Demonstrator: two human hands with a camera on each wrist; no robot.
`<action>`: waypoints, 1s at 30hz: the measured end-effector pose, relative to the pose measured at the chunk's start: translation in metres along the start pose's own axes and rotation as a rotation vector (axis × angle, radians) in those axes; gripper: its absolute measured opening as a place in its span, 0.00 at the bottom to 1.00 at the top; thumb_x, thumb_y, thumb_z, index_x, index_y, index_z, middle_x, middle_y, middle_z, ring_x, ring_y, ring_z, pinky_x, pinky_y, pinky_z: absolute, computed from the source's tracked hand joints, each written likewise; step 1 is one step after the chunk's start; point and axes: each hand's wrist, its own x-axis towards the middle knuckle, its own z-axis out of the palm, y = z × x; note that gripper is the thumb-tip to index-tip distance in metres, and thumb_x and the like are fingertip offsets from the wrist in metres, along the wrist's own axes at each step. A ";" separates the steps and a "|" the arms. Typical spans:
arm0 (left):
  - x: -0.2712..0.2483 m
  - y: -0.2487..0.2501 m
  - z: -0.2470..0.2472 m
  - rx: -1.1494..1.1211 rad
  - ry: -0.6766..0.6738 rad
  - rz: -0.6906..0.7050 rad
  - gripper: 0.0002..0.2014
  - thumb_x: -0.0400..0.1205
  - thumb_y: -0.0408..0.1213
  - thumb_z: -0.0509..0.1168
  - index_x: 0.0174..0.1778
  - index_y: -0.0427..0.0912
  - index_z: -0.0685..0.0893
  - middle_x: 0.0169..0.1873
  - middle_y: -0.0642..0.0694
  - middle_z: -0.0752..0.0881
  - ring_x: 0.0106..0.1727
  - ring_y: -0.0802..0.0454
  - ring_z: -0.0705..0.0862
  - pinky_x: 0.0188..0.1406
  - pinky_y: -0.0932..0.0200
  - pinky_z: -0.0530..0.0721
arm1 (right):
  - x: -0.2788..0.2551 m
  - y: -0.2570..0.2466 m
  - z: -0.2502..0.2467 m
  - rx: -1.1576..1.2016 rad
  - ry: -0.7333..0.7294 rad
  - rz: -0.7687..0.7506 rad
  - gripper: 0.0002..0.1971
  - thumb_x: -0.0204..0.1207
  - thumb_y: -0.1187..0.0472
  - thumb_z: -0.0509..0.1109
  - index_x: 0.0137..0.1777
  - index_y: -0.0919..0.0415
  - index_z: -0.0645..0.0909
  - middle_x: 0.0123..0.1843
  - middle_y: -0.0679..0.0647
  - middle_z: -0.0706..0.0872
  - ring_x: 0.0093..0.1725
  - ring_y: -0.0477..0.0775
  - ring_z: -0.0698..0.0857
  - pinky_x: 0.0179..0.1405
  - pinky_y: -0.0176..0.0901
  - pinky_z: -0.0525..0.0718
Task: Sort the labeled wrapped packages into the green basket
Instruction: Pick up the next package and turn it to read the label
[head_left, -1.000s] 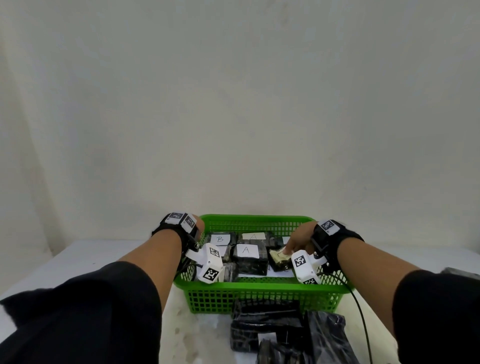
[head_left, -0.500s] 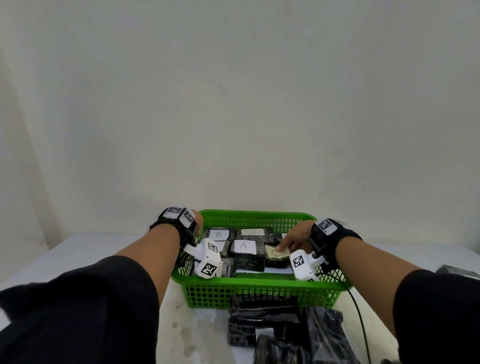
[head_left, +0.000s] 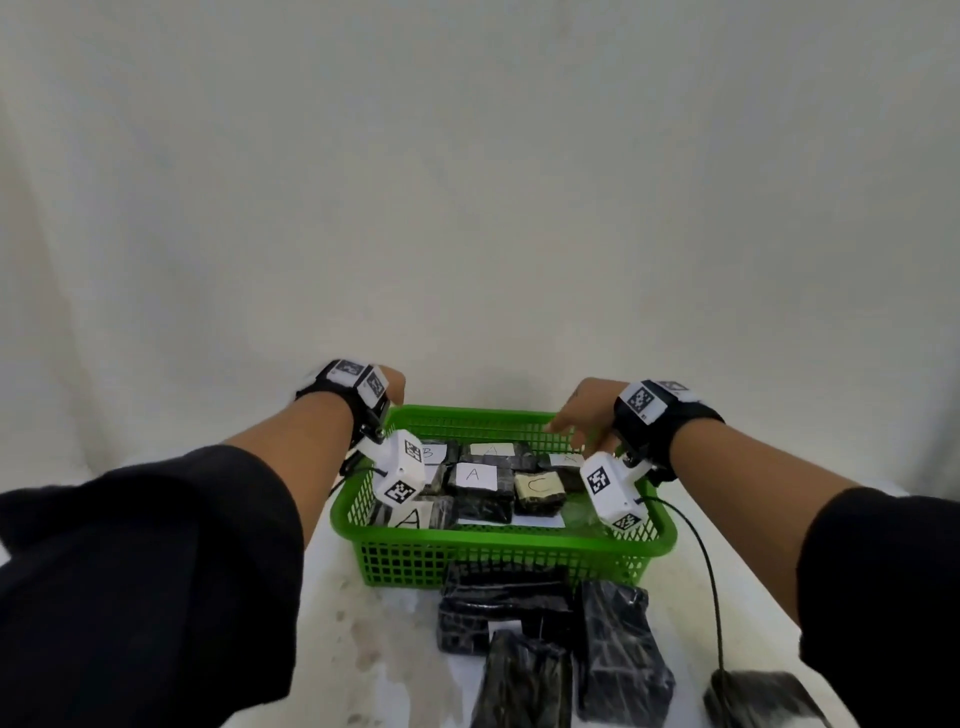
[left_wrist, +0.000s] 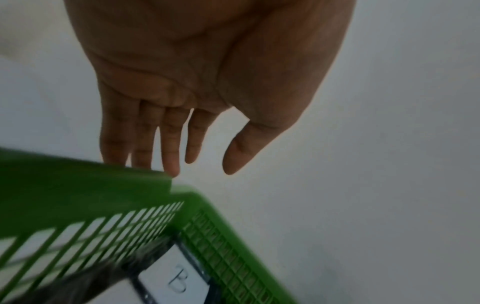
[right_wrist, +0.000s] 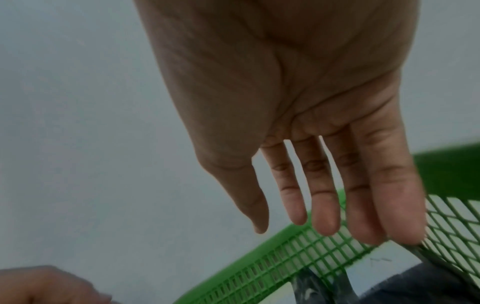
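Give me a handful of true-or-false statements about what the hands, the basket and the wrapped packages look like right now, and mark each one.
1. Both hands are empty. True: the left hand and the right hand show straight fingers that hold nothing.
2. The green basket has no packages in it. False: several labeled packages lie inside.
3. A package labeled C lies in the basket. True.
4. The package labeled B sits on the table outside the basket. False: it lies inside, at the far left corner.
5. Dark wrapped packages lie on the table in front of the basket. True.
6. The right hand grips the C package. False: it is up near the far right rim, holding nothing.
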 end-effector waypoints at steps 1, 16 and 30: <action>-0.006 0.003 -0.009 -0.075 0.040 -0.013 0.20 0.88 0.30 0.57 0.75 0.27 0.74 0.75 0.32 0.76 0.75 0.37 0.76 0.37 0.60 0.76 | -0.005 -0.003 -0.004 0.000 0.013 -0.027 0.14 0.81 0.53 0.79 0.53 0.66 0.87 0.46 0.60 0.94 0.38 0.62 0.92 0.45 0.55 0.96; -0.153 0.056 -0.014 -0.308 0.359 0.368 0.33 0.81 0.48 0.68 0.82 0.47 0.68 0.78 0.50 0.74 0.78 0.50 0.72 0.76 0.54 0.70 | -0.138 -0.030 0.001 -0.262 0.167 -0.399 0.49 0.79 0.35 0.74 0.93 0.54 0.53 0.92 0.55 0.60 0.88 0.58 0.66 0.84 0.54 0.68; -0.260 0.057 0.065 -0.370 0.248 0.498 0.35 0.72 0.40 0.73 0.77 0.47 0.74 0.69 0.46 0.81 0.69 0.48 0.80 0.70 0.51 0.79 | -0.228 0.012 0.084 -0.169 0.091 -0.434 0.58 0.67 0.38 0.84 0.92 0.50 0.55 0.91 0.54 0.63 0.89 0.60 0.61 0.86 0.64 0.67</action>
